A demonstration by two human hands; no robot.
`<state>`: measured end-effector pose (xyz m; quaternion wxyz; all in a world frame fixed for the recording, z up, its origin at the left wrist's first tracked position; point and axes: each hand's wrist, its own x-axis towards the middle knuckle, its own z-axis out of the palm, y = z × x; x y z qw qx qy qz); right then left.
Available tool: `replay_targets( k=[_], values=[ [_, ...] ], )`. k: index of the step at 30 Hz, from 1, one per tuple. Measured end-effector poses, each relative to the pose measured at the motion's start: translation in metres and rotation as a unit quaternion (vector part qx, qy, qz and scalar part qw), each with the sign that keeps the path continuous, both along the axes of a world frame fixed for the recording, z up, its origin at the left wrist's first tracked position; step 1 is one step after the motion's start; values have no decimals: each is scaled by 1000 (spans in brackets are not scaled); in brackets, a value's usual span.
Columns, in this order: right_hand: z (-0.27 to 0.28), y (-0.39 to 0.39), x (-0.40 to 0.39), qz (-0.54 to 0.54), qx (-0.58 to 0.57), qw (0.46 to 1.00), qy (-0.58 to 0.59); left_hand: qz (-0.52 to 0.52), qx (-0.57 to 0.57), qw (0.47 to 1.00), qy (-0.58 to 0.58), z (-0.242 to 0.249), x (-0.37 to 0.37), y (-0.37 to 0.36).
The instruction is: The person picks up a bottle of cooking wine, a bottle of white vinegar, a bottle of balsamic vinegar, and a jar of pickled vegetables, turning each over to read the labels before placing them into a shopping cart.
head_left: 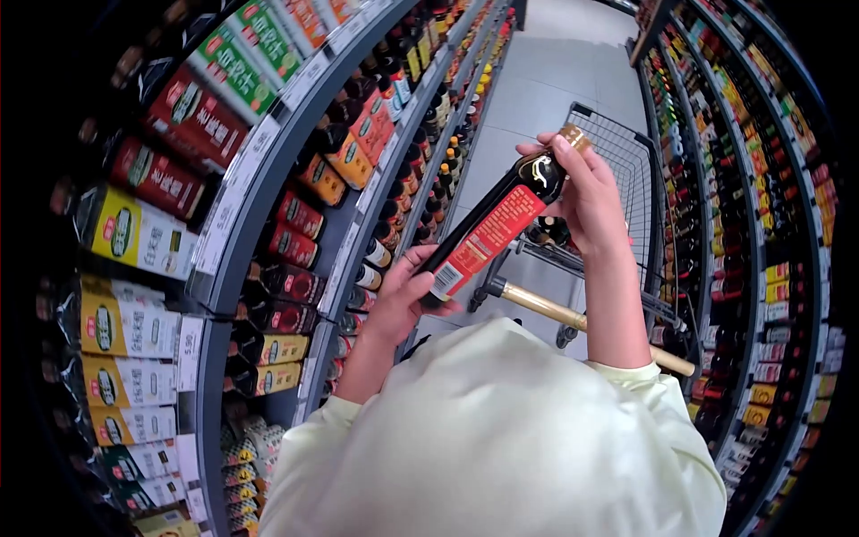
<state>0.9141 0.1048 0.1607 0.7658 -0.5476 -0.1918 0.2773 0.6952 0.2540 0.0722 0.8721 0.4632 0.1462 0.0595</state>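
1. Left hand [404, 295]: fingers are gripping the lower end of a dark, slender bottle with a red label [490, 240].
2. Right hand [586, 179]: fingers are clasping its neck and gold cap [575, 137].
3. Bottle is slanting between both hands, label facing camera, near a grey wire shopping cart [624, 154].
4. Grey shelves [211, 376] are standing at left.

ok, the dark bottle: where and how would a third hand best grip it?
Probably mid-body, wrapping across the red label from the camera side. The bottle slants, cap toward the view's upper right; the right hand has the cap end, the left hand the base end, leaving the long, straight middle exposed.
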Motion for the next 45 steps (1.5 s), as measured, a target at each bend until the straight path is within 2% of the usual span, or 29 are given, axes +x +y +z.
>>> replay_targets(
  k=[2,5,10,12,14,18,25,28,39,40,42,44,45],
  values=[
    [-4,-5,3,3,8,1000,28,-7,-3,1000,13,9,5,-16],
    [-12,-10,3,-2,-35,999,-13,13,36,997,73,22,10,-35],
    [-22,-18,1,57,-70,994,-64,64,82,991,81,25,15,-56],
    [-33,-15,-1,75,4,996,-42,84,93,989,78,26,16,-61],
    [-28,-15,-6,91,9,996,-7,101,89,986,98,28,16,-65],
    [-18,-13,-19,77,21,997,-21,112,66,986,101,32,16,-71],
    [-23,-10,-14,41,20,998,-32,127,107,983,79,38,14,-77],
    [-30,-12,-8,50,-3,999,-5,133,114,982,75,40,13,-80],
    [-38,-17,-1,21,46,998,20,128,136,981,42,36,12,-76],
    [-39,-17,-1,19,47,999,18,105,107,988,47,36,10,-73],
    [-40,-16,-2,105,208,969,83,80,78,992,52,36,7,-69],
    [-44,-13,-5,110,237,961,93,-15,-81,996,30,32,1,-65],
    [-43,-13,-7,119,242,959,90,-83,-123,989,23,24,1,-59]
  ],
)
